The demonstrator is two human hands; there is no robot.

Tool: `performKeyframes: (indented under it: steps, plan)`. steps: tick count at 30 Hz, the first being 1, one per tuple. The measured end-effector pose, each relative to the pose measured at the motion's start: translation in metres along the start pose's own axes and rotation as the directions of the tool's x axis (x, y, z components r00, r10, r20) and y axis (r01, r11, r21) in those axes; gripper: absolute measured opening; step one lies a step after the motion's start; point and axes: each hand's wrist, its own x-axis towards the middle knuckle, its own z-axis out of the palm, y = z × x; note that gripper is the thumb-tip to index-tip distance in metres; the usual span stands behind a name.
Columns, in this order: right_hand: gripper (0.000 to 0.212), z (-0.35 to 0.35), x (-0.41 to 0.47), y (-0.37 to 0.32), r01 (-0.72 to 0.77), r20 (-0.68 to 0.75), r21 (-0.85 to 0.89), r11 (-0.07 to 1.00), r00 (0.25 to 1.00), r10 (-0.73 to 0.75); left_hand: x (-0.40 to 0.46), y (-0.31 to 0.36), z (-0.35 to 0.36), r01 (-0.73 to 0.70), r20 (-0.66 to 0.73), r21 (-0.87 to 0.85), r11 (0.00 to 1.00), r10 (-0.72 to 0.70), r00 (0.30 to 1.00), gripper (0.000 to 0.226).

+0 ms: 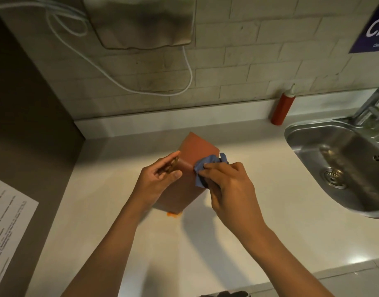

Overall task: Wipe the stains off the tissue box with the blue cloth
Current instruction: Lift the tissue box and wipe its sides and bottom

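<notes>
The tissue box (193, 168), a brown-red box, stands tilted near the middle of the tabletop (227, 243), closer to its back edge than to its front edge, with its lower near corner resting on the surface. The left hand (160, 179) holds the left side of the box, with the thumb on the near face and the fingers curled around the left edge. The right hand (225, 183) is closed around the blue cloth (203, 168), which is bunched between its fingers, and it presses the cloth against the right edge of the box, near the upper part. Just under the bottom corner of the box, a small orange stain (173, 214) lies on the tabletop. At the right edge of the tabletop there is a metal sink (325, 133) with a tap (372, 106). A red squeeze bottle (283, 108) stands at the back edge, just left of the sink.
</notes>
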Motion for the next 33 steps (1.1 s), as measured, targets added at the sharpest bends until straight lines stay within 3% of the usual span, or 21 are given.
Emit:
performKeyframes:
  steps: [4,7,11,14,16,19,24,30,33]
  plan:
    - [0.03,-0.015,-0.007,0.006,0.023,-0.055,0.09,0.996,0.998,-0.019,0.004,0.004,-0.003,0.028,-0.106,-0.133,0.991,-0.043,0.993,0.061]
    - [0.03,-0.02,-0.005,0.02,-0.182,-0.097,0.234,0.955,0.973,0.209,0.003,0.014,-0.014,0.012,-0.182,-0.296,0.955,-0.069,0.981,0.086]
    - [0.027,-0.016,0.0,0.034,-0.452,0.018,0.509,0.732,0.856,0.516,0.001,0.033,-0.028,-0.065,-0.197,-0.361,0.93,-0.008,0.98,0.079]
    - [0.023,-0.002,0.0,0.042,-0.572,0.165,0.577,0.583,0.781,0.602,-0.003,0.044,-0.038,-0.123,-0.251,-0.425,0.897,0.014,0.968,0.087]
    - [0.022,0.01,0.0,0.042,-0.615,0.22,0.599,0.513,0.742,0.633,-0.006,0.051,-0.043,-0.147,-0.288,-0.473,0.869,0.004,0.958,0.082]
    - [0.026,0.028,0.007,0.041,-0.625,0.233,0.601,0.498,0.733,0.639,-0.012,0.058,-0.043,-0.145,-0.309,-0.537,0.831,-0.033,0.95,0.063]
    - [0.029,0.045,0.026,0.03,-0.671,0.425,0.697,0.254,0.672,0.606,-0.017,0.063,-0.039,-0.155,-0.331,-0.582,0.798,-0.059,0.942,0.056]
    - [0.028,0.048,0.025,0.009,-0.608,0.485,0.794,0.021,0.653,0.582,-0.021,0.051,-0.033,-0.157,-0.372,-0.598,0.786,-0.099,0.923,0.057]
    - [0.027,0.049,0.022,0.004,-0.594,0.441,0.803,0.055,0.652,0.617,-0.021,0.047,-0.03,-0.169,-0.4,-0.589,0.79,-0.103,0.911,0.06]
